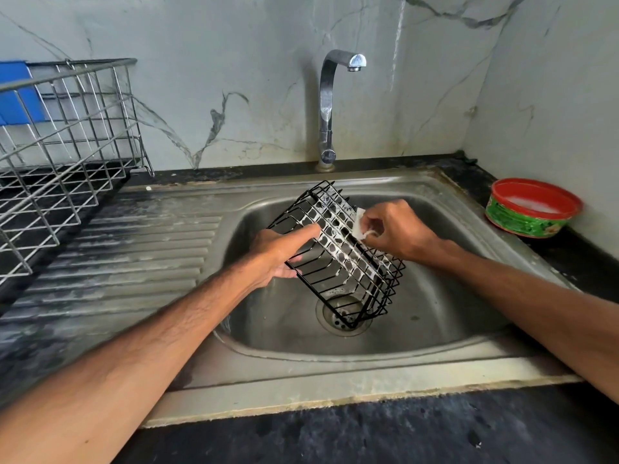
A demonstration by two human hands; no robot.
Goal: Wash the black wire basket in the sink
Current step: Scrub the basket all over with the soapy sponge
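Left hand (281, 252), index straight; right hand (400, 229) in apparent pinch.

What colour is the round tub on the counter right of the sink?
The tub has a red rim and green printed sides; head view.

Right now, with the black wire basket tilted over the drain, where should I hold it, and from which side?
Likely by its left side, from the left, where the left hand holds the black wire basket: open wires let fingers hook through, and the right hand presses the white pad on the far side.
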